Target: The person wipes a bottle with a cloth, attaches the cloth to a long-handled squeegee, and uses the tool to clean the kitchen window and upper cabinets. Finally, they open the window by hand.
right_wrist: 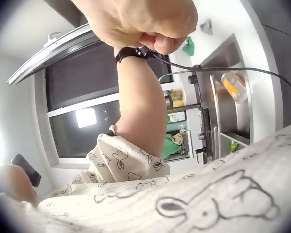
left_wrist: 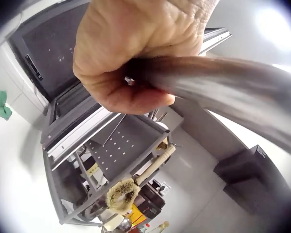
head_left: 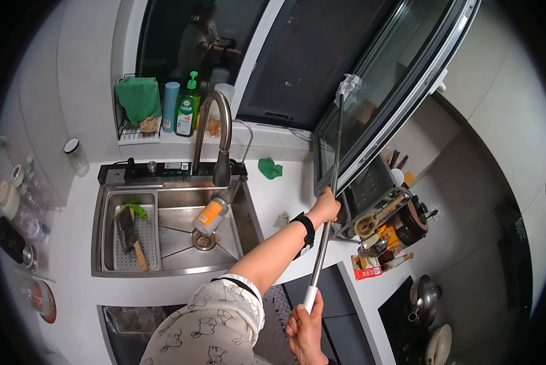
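A long metal pole (head_left: 320, 255) slants up from near the body to an open window sash (head_left: 379, 109). At its far end a crumpled white cloth or paper (head_left: 349, 87) overlaps the sash's glass. My left hand (head_left: 323, 208), a black band at its wrist, grips the pole partway along. In the left wrist view its fingers (left_wrist: 136, 101) curl round the metal shaft. Lower down, my right hand (head_left: 306, 328) holds the pole by its white handle (head_left: 310, 298). The right wrist view shows that hand (right_wrist: 145, 22) curled, with the handle hidden.
Left of the arms is a sink (head_left: 179, 267) with a cleaver (head_left: 127, 231) and an orange-labelled container (head_left: 210, 216). Behind it rises a tall faucet (head_left: 223, 121). A green cloth (head_left: 270, 168) lies on the counter. Below the sash stands a rack (head_left: 370, 188) with a brush (head_left: 367, 225).
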